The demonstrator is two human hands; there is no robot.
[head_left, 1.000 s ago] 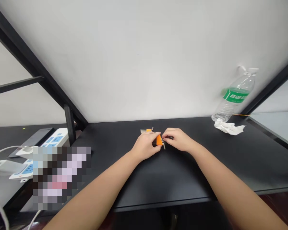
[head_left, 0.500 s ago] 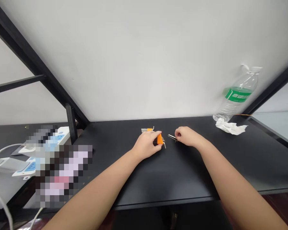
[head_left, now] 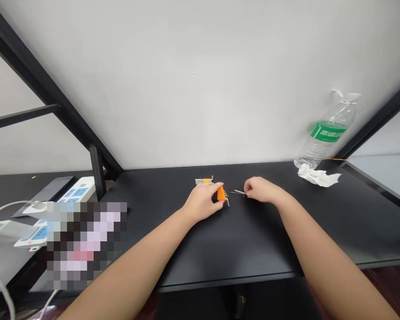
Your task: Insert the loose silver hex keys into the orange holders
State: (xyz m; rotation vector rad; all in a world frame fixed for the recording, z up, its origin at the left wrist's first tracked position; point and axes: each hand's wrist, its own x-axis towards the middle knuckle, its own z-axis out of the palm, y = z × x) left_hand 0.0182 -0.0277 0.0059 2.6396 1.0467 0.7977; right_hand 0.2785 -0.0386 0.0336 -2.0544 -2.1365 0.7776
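Note:
My left hand [head_left: 204, 201] grips an orange hex key holder [head_left: 221, 194] between thumb and fingers, low over the black tabletop. Bent silver ends of a few hex keys [head_left: 227, 201] stick out on its right side. Just beyond this hand lies another orange piece [head_left: 207, 180] with several silver keys in it, partly hidden by my fingers. My right hand [head_left: 258, 189] is closed in a pinch on thin metal hex keys [head_left: 239, 192], whose straight ends point left toward the holder, a small gap away. How many it holds I cannot tell.
A plastic bottle with a green label [head_left: 329, 131] leans at the back right against the white wall [head_left: 193, 89], near a crumpled tissue [head_left: 319, 176]. White power strips [head_left: 76, 193] and cables lie left, past a black metal frame [head_left: 97, 171]. A pixelated patch covers part of that side.
The thin hex keys in my right hand have turned slightly and now point more nearly level to the left. My left hand keeps its hold on the orange holder. The view has shifted slightly.

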